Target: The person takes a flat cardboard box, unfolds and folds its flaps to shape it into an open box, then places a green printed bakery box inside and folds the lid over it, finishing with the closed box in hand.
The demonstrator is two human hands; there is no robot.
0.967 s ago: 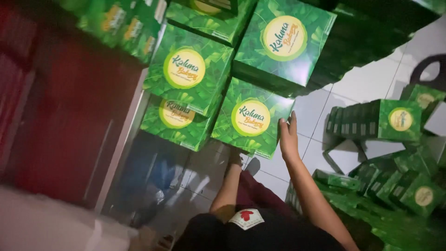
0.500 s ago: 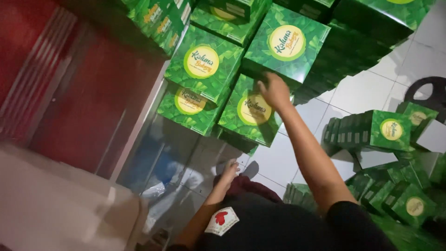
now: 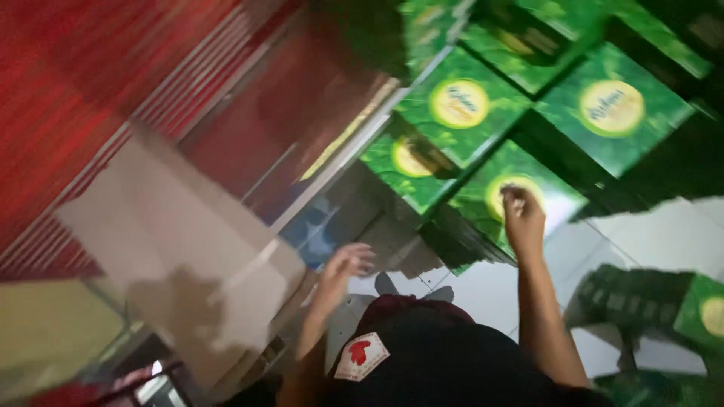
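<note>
Fingers of the left hand (image 3: 348,261) hang loosely spread and empty in the air above the glass panel (image 3: 332,226), a little higher than a moment ago, while the right hand (image 3: 522,215), which half a second back lay flat on the nearest green box (image 3: 520,192), now curls its fingertips down onto that box's yellow disc; whether it pinches anything is blurred. Left of both lies a pale cardboard sheet (image 3: 181,249) against the red shutter (image 3: 83,83); more green boxes (image 3: 611,105) crowd behind, others (image 3: 701,309) on the white tiles (image 3: 656,234) to the right.

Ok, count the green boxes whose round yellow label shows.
5, possibly more hidden in blur. One under the right hand, one left of it, two above, one at the right edge.
</note>
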